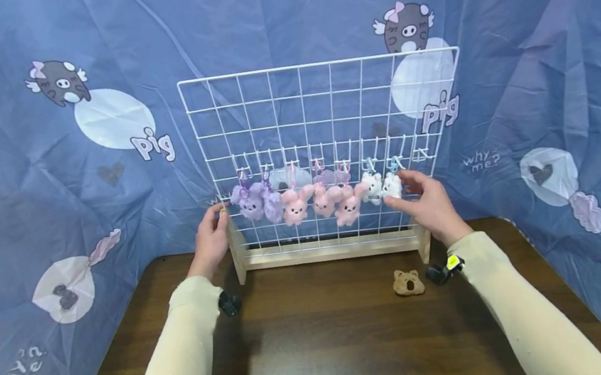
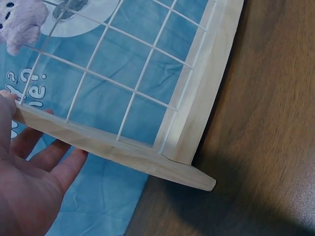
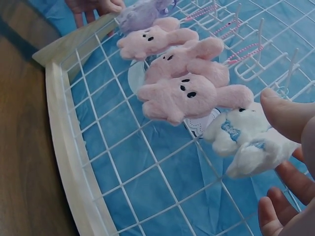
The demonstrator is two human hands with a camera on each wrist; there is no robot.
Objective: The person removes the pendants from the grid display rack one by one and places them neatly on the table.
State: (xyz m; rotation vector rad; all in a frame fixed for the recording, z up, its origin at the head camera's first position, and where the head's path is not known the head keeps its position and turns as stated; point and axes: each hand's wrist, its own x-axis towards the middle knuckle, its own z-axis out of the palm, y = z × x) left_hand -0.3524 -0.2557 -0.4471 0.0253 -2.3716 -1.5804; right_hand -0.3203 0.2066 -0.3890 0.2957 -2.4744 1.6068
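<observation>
Left hand [image 1: 212, 240] grips rack [image 1: 331, 250]; right hand [image 1: 434, 208] at end white plush [image 1: 391, 187], grip unclear.
A tug could unhook it or tip rack.

Head view forward and down, wrist views close, grid rack [image 1: 305, 124] shared

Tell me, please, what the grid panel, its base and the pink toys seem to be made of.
Grid panel: probably coated metal, given thin, straight, smooth white wires. Base: apparently unpainted wood, pale with faint grain. Pink toys: likely plush fabric, matte with fuzzy nap.
</observation>
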